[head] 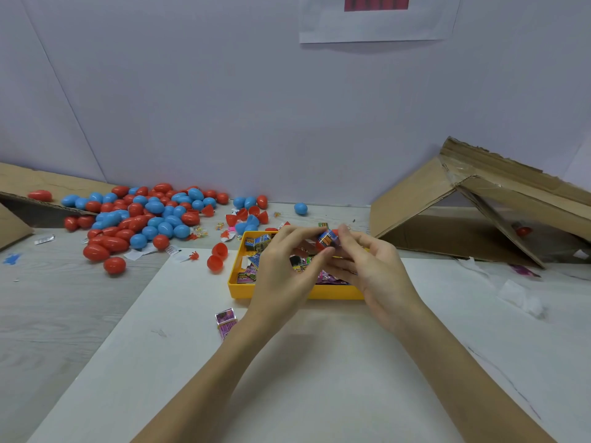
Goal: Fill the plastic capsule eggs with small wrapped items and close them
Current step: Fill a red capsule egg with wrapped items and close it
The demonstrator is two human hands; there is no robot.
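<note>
Wall (224, 107) ahead of me: plain pale lilac panels, seam slanting at left | white sheet (377, 24) taped high, red-dark block on it | table (64, 314): pale grey wood grain, white board (319, 378) laid over it | cardboard flaps (463, 199) right, more cardboard (19, 180) left | light even, soft.

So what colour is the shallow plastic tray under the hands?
Yellow tray, clearest in the head view.
</note>
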